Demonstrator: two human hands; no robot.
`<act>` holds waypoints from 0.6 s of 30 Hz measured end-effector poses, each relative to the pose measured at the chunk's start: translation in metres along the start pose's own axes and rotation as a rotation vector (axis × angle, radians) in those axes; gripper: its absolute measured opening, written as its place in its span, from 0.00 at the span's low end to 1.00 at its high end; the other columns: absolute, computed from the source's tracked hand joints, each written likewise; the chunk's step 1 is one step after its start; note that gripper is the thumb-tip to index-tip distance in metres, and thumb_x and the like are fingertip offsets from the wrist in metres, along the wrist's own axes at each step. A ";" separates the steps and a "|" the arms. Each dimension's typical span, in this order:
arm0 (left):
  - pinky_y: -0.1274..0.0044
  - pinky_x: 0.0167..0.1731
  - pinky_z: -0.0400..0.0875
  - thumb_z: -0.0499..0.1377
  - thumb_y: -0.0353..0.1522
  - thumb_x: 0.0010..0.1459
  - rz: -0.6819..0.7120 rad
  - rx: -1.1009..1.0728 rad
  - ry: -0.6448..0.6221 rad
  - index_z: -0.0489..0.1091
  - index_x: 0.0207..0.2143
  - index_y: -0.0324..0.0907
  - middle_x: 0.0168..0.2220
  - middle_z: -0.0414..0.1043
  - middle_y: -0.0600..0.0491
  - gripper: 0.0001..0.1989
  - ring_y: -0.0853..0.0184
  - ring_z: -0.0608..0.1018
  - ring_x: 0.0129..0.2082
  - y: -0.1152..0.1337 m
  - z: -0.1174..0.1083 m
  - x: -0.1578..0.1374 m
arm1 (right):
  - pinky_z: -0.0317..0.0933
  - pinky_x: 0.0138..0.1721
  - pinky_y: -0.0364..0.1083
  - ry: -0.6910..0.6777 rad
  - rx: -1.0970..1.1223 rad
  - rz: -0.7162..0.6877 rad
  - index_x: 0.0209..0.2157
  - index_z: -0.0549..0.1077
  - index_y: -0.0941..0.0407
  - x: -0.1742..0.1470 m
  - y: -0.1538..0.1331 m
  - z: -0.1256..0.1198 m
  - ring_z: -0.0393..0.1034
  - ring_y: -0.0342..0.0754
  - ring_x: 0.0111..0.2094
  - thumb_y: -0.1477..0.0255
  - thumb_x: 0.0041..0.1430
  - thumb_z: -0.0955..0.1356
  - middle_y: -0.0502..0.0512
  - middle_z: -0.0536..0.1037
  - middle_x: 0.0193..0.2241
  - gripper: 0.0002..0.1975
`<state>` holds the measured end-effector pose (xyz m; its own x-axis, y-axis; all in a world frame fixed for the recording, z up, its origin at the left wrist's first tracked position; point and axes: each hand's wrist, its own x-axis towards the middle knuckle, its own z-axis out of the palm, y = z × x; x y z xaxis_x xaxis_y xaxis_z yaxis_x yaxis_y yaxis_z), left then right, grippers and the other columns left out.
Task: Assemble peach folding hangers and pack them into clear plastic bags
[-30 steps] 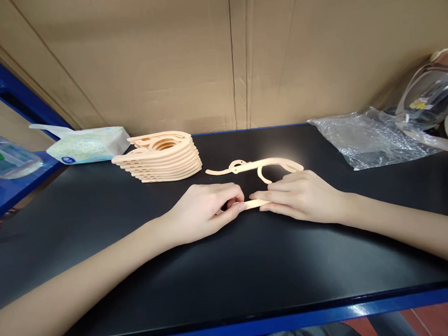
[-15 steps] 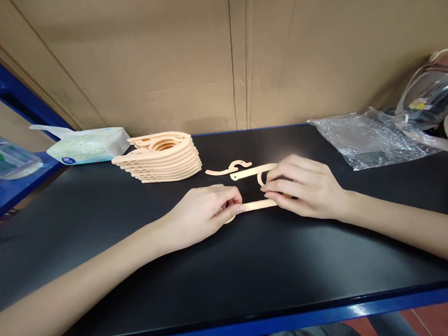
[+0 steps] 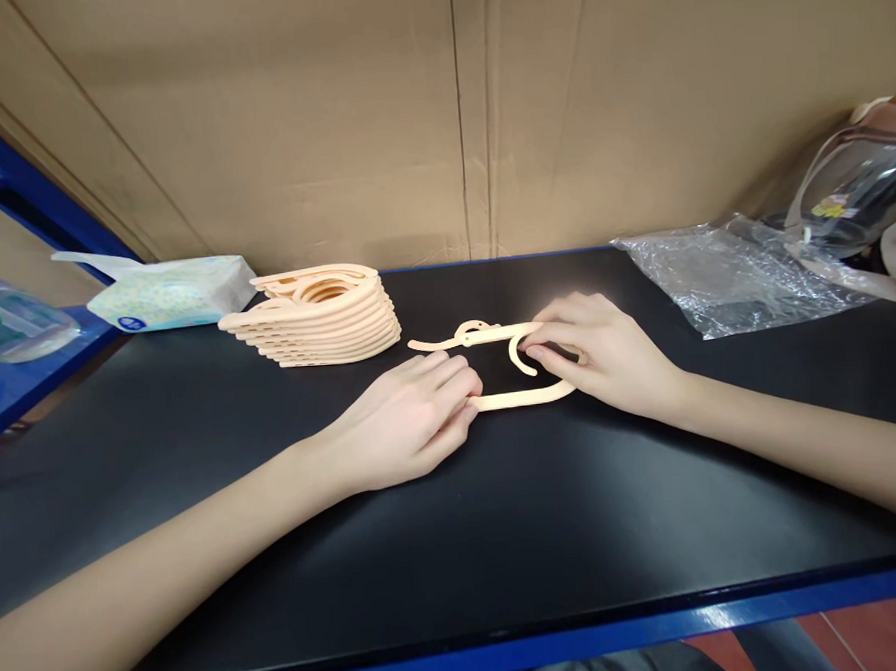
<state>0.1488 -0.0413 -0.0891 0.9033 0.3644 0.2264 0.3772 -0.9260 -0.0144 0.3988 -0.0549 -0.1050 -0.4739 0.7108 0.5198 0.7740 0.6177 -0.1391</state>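
Peach hanger (image 3: 522, 399) lies at the centre of the frame, its near bar running between the two hands. Nearest, a blue edge (image 3: 584, 637) crosses the bottom of the frame, fronting the black tabletop (image 3: 460, 555). Left of centre, the left hand (image 3: 411, 418) rests low, thumb and curled fingers clamped on the left end of the near bar; that end is hidden by them. Right of centre, the right hand (image 3: 606, 357) has its thumb and index finger pinched together on the hanger, by its curved hook (image 3: 522, 359) and far bar; its other fingers reach over behind. Just behind the far bar, overlapped by it, a wavy peach piece (image 3: 434, 345) points left. Left of that stands a stack of peach hangers (image 3: 334, 326), neatly layered. Farther back at the left is a tissue pack (image 3: 179, 292); at the right, a crumpled clear plastic bag (image 3: 730, 276) lies flat, near a transparent bag (image 3: 861, 194) with straps. Brown cardboard (image 3: 332, 121) fills the top of the frame.
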 end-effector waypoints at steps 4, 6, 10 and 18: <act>0.73 0.33 0.62 0.50 0.26 0.55 0.027 -0.011 -0.011 0.66 0.33 0.38 0.30 0.63 0.52 0.06 0.65 0.65 0.30 0.002 -0.001 0.000 | 0.57 0.39 0.50 -0.020 0.050 0.045 0.36 0.76 0.55 0.001 0.001 0.000 0.67 0.49 0.35 0.71 0.65 0.62 0.55 0.77 0.35 0.11; 0.72 0.34 0.63 0.50 0.25 0.54 0.034 -0.005 0.000 0.66 0.33 0.38 0.30 0.64 0.51 0.07 0.64 0.66 0.31 0.001 -0.002 -0.001 | 0.57 0.40 0.50 -0.021 0.045 0.060 0.37 0.76 0.55 0.000 0.002 0.001 0.67 0.49 0.36 0.71 0.64 0.62 0.55 0.77 0.35 0.11; 0.68 0.42 0.64 0.49 0.25 0.58 0.039 -0.003 0.041 0.68 0.36 0.38 0.36 0.68 0.49 0.09 0.62 0.69 0.38 -0.001 -0.001 -0.002 | 0.57 0.41 0.50 -0.025 0.042 0.108 0.38 0.77 0.55 0.000 0.004 0.003 0.68 0.50 0.36 0.71 0.64 0.62 0.55 0.77 0.35 0.11; 0.65 0.58 0.60 0.47 0.22 0.64 -0.047 -0.056 0.181 0.70 0.39 0.40 0.60 0.60 0.45 0.14 0.57 0.59 0.63 -0.005 0.004 -0.005 | 0.58 0.41 0.50 -0.067 0.051 0.235 0.41 0.77 0.54 0.001 0.005 0.004 0.69 0.49 0.36 0.72 0.63 0.63 0.53 0.76 0.33 0.12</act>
<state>0.1437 -0.0383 -0.0935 0.8313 0.3886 0.3974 0.4020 -0.9141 0.0530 0.4006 -0.0501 -0.1085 -0.3119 0.8565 0.4112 0.8450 0.4479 -0.2922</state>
